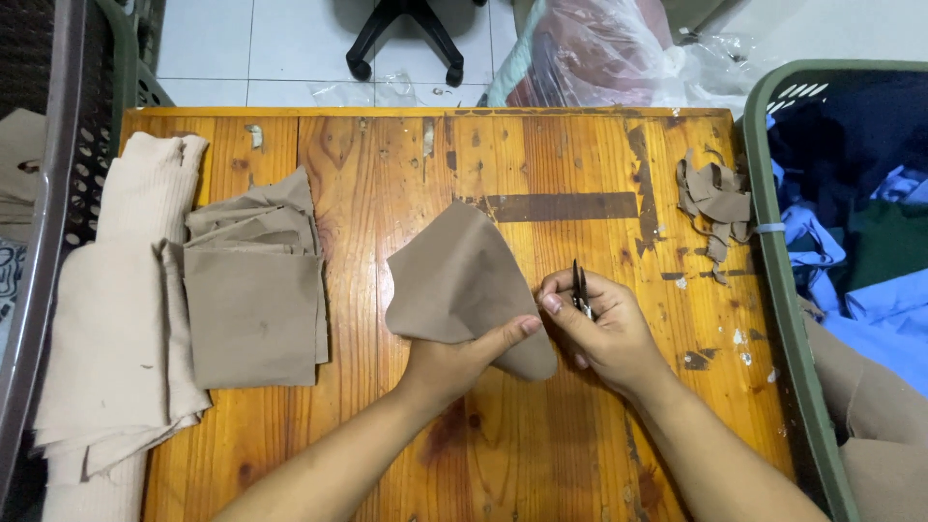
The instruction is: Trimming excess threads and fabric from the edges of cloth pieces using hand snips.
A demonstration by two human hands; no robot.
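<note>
both forearms reach in from the bottom edge. left hand [454, 362] pinches one taupe fabric piece [464, 285] lifted just above the wooden surface [541, 155], thumb on top. right hand [604, 329] grips one small dark snips [579, 288], blades up, touching the fabric's right edge. risk, as i judge it: the points sit right beside the left thumb, so a slip could nick it or cut the cloth crooked. one stack of cut pieces [253, 290], one cream folded cloth [121, 290], one scrap pile [715, 203], one green basket [785, 290].
</note>
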